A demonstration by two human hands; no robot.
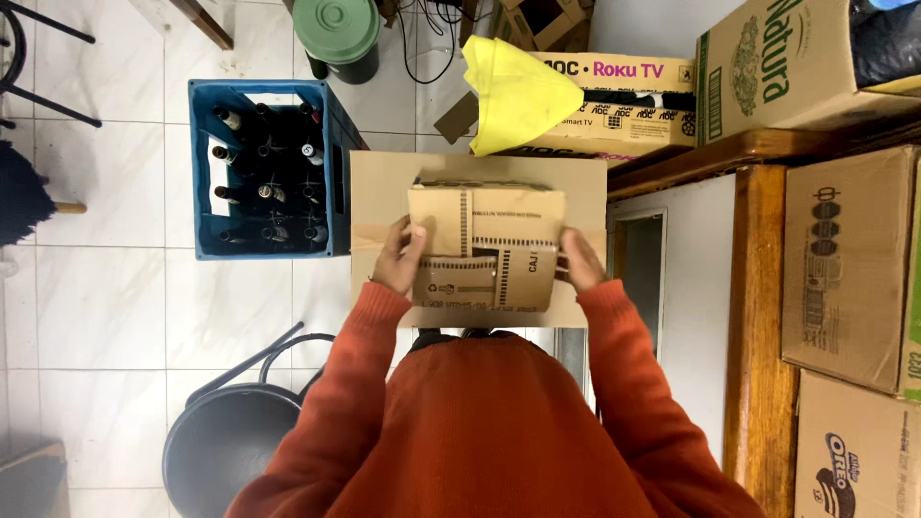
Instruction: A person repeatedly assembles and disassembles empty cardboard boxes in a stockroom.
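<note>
I hold a small brown cardboard box in front of my chest, over a larger flat cardboard box lying beneath it. My left hand grips the small box's left edge, fingers curled onto its top flap. Pressed against its right side is my right hand. The small box's flaps are folded shut, with printed dashes and symbols on them. My orange sleeves reach in from the bottom of the view.
A blue plastic crate of dark bottles stands left of the boxes. A yellow cloth lies on a printed carton behind. A wooden shelf with stacked cartons is at right, a round black stool at lower left, a green bin beyond.
</note>
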